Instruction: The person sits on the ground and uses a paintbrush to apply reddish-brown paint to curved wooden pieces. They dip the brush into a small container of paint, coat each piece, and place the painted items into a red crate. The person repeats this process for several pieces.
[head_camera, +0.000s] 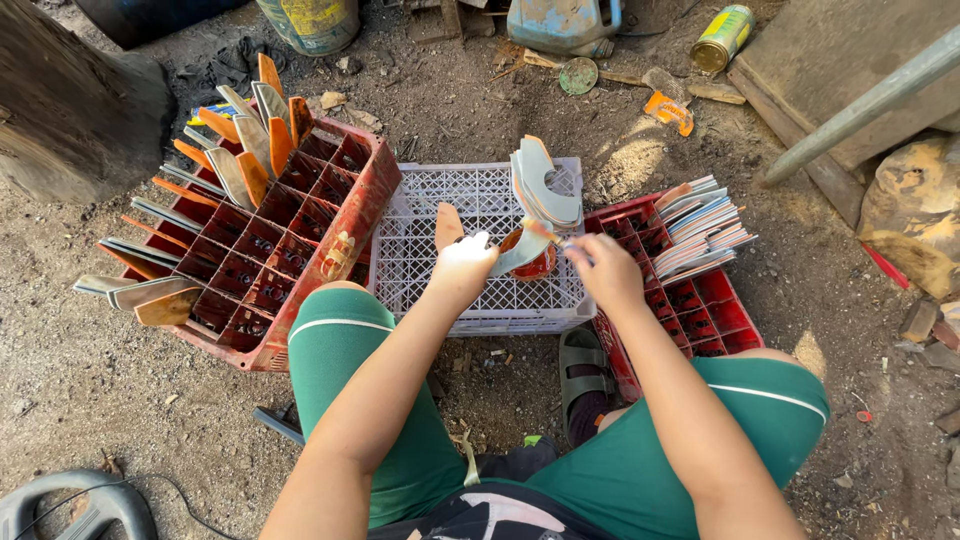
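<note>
Both forearms reach forward: my left hand (462, 265) clamps a curved grey blade (522, 250) over the white crate (420, 250), right hand (605, 268) pinching a thin brush (545, 234) against it.

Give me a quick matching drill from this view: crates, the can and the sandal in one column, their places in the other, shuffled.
Things:
1. white crate
2. left red crate
3. right red crate
4. yellow can

Places:
A. top right, lying on the dirt
B. under both hands, centre
C. holds orange and grey blades standing in its cells
D. carries a fanned stack of pale blades

Pairs: 1-B, 2-C, 3-D, 4-A
</note>
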